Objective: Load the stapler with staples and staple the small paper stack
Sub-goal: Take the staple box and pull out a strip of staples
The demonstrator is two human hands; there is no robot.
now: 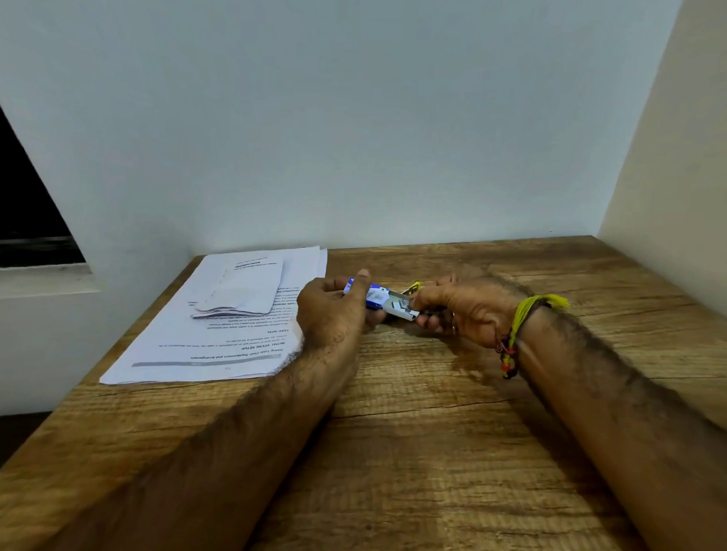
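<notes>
Both hands met above the wooden table [429,463]. The left hand [331,311] was curled around a small blue-and-white staple box [371,297]; at its three o'clock, the right hand [465,309] pinched the pale inner tray [400,307] slid out of it. A folded small paper stack [239,289] lay on larger printed sheets [211,344] at nine o'clock of the hands. I could not make out a stapler.

A wooden table [450,464] fills a corner of pale walls [318,109]; possibly a dark window [18,205] left.
</notes>
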